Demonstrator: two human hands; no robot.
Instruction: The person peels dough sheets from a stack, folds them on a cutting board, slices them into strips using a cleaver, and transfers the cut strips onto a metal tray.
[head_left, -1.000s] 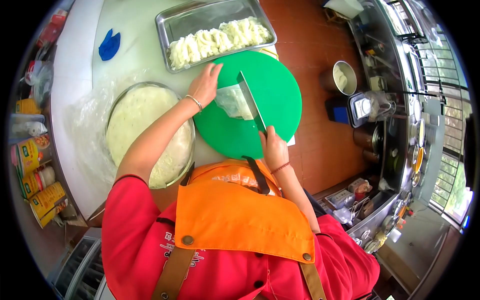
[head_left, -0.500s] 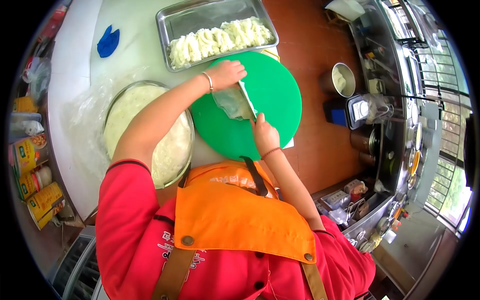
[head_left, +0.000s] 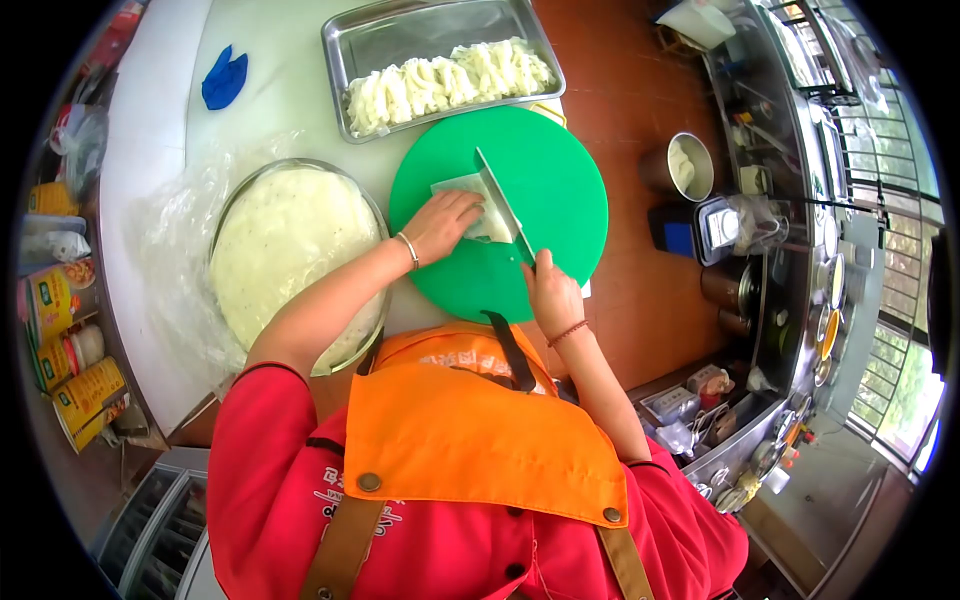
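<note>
A round green board (head_left: 560, 180) carries a folded, translucent whitish sheet (head_left: 492, 225). My left hand (head_left: 443, 226) rests on the sheet's left part with its fingers stretched toward the blade. In my right hand (head_left: 553, 293) is the handle of a long knife (head_left: 505, 205), whose blade lies slantwise along the sheet's right edge. Beyond the board, a metal tray (head_left: 375, 50) holds a row of pale cut strips (head_left: 450, 82). Left of the board stands a large round pan (head_left: 222, 215) filled with a pale, speckled mass (head_left: 290, 250).
Clear plastic film (head_left: 175, 250) spreads beside the pan on the white table (head_left: 150, 150). A blue crumpled item (head_left: 224, 78) lies at the far left. On the right, a metal pot (head_left: 690, 167) and a black container (head_left: 675, 232) stand near a cluttered counter.
My left hand has moved from the far end of the blade back onto the sheet. My right hand and the knife have shifted slightly toward me and to the right.
</note>
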